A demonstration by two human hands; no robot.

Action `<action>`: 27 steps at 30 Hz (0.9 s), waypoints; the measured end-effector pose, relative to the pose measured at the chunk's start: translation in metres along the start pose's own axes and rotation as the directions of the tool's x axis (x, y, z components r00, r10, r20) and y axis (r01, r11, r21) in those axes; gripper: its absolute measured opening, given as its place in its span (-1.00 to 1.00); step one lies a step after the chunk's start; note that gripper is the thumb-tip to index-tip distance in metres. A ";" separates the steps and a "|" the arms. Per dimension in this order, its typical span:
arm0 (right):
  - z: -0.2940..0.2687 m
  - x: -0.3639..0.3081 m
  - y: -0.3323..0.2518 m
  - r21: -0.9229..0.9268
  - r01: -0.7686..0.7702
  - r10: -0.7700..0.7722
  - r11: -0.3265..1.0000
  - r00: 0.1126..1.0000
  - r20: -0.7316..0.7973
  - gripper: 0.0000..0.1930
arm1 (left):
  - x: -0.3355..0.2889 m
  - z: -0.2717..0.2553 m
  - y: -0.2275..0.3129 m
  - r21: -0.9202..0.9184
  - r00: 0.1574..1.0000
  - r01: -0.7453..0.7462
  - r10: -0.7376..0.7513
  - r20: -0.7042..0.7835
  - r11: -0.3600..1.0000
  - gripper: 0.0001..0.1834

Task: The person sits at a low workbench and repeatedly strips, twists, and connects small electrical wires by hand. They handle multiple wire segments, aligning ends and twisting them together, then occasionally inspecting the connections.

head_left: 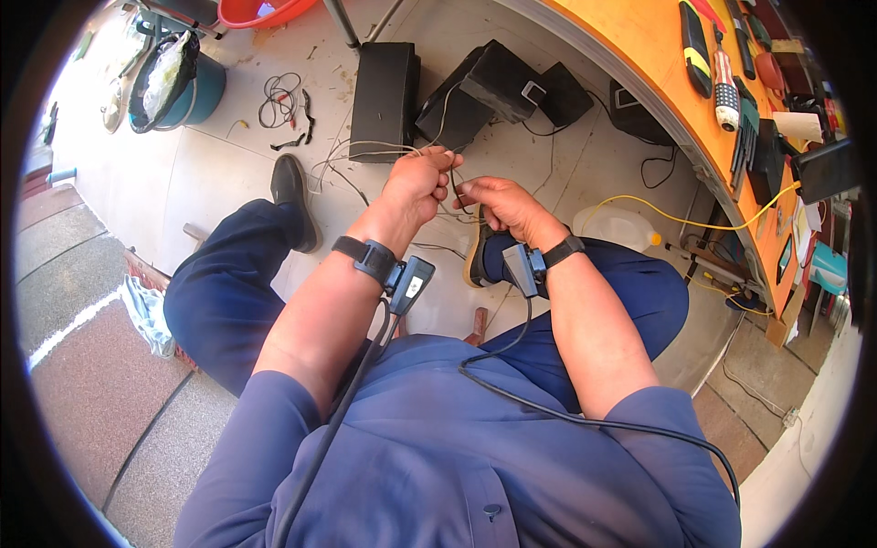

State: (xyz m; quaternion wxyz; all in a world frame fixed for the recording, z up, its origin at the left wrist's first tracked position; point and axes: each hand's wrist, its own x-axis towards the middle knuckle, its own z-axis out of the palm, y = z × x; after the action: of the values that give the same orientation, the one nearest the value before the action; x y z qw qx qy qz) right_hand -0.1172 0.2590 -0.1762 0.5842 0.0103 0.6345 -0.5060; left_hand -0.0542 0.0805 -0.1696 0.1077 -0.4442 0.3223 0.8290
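My left hand (420, 187) is closed around a bundle of thin grey cables (322, 168), which trail off to its left in loose loops. Close by on the right, my right hand (508, 203) pinches a thin cable, its thumb and forefinger together. A short dark length of cable (455, 187) runs between the two hands. Just beyond them, several black box-shaped speakers (382, 96) lie on the floor, some tilted against each other. Exactly where each cable leads is hidden by my fingers and the boxes.
An orange workbench (630, 36) on the right carries screwdrivers (724, 87) and other tools. A yellow cable (694, 217) hangs from it near a white plastic jug (617, 224). At the left stand a teal bucket (196, 91) and a coil of thin wire (279, 99). A red basin (265, 14) is behind.
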 end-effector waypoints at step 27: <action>-0.057 -0.013 -0.054 0.763 0.345 -0.115 0.546 0.933 -0.340 -0.93 | -0.164 -0.041 0.023 0.749 0.960 -0.075 -0.154 0.232 0.658 -0.70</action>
State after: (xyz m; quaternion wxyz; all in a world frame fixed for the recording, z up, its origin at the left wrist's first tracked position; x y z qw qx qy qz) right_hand -0.1876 0.2773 -0.1432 0.3567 0.2563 0.3954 -0.8067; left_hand 0.0582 0.0548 -0.0433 0.3431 -0.2473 0.6075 0.6724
